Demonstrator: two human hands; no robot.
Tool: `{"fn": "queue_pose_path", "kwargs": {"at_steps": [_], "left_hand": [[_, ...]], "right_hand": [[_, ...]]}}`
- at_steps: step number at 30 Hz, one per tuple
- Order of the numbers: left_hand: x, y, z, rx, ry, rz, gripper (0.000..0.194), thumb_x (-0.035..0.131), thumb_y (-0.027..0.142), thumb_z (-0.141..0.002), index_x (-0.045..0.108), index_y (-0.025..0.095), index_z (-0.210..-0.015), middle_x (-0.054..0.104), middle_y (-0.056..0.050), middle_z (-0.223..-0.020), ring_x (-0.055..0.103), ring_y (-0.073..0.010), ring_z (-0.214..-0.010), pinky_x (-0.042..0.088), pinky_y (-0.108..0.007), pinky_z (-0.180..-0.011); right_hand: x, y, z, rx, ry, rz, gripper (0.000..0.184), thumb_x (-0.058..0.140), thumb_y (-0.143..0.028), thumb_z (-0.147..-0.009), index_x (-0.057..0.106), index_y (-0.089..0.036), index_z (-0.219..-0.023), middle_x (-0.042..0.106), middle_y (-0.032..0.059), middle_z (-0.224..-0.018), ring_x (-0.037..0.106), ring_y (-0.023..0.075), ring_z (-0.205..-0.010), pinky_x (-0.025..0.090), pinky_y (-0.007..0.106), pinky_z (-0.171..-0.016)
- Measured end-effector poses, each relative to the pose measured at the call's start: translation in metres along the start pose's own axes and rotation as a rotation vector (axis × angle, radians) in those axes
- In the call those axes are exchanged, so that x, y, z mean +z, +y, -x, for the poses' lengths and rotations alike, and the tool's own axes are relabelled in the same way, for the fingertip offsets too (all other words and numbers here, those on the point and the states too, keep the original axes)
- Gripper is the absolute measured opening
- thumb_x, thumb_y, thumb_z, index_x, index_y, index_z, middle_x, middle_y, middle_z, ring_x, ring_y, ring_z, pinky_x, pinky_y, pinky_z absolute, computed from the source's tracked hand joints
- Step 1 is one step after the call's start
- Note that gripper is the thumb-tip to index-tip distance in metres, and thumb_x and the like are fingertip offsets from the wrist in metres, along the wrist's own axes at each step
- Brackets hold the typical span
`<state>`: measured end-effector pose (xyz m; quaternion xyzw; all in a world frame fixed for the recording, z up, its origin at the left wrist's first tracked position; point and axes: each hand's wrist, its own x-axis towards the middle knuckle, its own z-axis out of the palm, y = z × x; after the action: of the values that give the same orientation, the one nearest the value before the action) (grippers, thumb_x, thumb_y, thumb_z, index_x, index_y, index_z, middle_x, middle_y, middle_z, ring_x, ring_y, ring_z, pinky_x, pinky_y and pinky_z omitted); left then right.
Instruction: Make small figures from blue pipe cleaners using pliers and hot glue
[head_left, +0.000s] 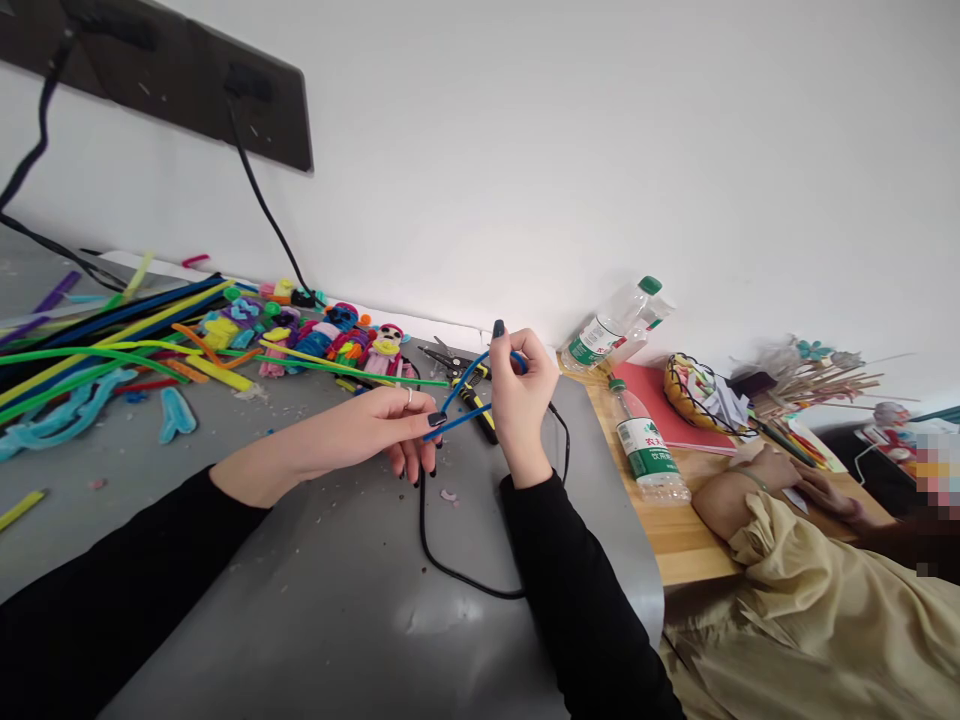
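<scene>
A blue pipe cleaner [459, 392], bent into a loop, runs between both my hands above the grey table [337, 590]. My left hand [375, 432] pinches its lower end between thumb and fingers. My right hand [517, 400] is closed on the upper end, with the index finger raised. Yellow-handled pliers [471, 392] and small scissors [442, 355] lie on the table right behind the hands. A black cable [450, 560] curls across the table beneath my wrists.
Several loose pipe cleaners [105, 360] in many colours spread over the left of the table, with small pipe-cleaner figures [345, 340] by the wall. To the right, a wooden table [686, 545] holds plastic bottles [645, 445] and a red folder [664, 400]. Another person's arm [757, 500] rests there.
</scene>
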<state>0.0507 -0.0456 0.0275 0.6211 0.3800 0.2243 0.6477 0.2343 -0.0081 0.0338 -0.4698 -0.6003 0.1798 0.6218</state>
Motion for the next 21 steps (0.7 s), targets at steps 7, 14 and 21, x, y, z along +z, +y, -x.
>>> {"fn": "queue_pose_path", "kwargs": {"at_steps": [7, 14, 21], "left_hand": [[0.004, 0.0, 0.0, -0.013, -0.06, -0.003, 0.04, 0.062, 0.06, -0.088, 0.056, 0.021, -0.082, 0.077, -0.006, -0.08, 0.072, -0.0191, -0.065, 0.052, -0.029, -0.057], [0.008, -0.009, -0.004, 0.025, 0.028, -0.03, 0.043, 0.054, 0.064, -0.09, 0.047, 0.023, -0.079, 0.069, -0.001, -0.071, 0.067, -0.0168, -0.056, 0.05, -0.029, -0.052], [-0.002, -0.011, -0.002, 0.124, 0.142, -0.106, 0.04, 0.045, 0.06, -0.097, 0.041, 0.025, -0.079, 0.052, 0.004, -0.067, 0.057, -0.0136, -0.052, 0.046, -0.029, -0.051]], "right_hand": [[0.0, 0.001, 0.002, -0.141, 0.006, 0.105, 0.037, 0.056, -0.028, -0.096, 0.038, -0.024, -0.064, 0.038, -0.0053, -0.064, 0.034, 0.0123, -0.059, 0.029, 0.03, -0.058], [-0.001, -0.003, 0.002, -0.03, -0.028, 0.001, 0.04, 0.058, -0.04, -0.096, 0.042, -0.024, -0.064, 0.042, -0.0039, -0.065, 0.036, 0.0129, -0.061, 0.031, 0.029, -0.059], [-0.004, 0.003, -0.009, 0.31, -0.256, -0.376, 0.051, 0.062, -0.068, -0.088, 0.05, -0.023, -0.065, 0.056, -0.001, -0.066, 0.046, 0.0107, -0.052, 0.035, 0.027, -0.05]]}}
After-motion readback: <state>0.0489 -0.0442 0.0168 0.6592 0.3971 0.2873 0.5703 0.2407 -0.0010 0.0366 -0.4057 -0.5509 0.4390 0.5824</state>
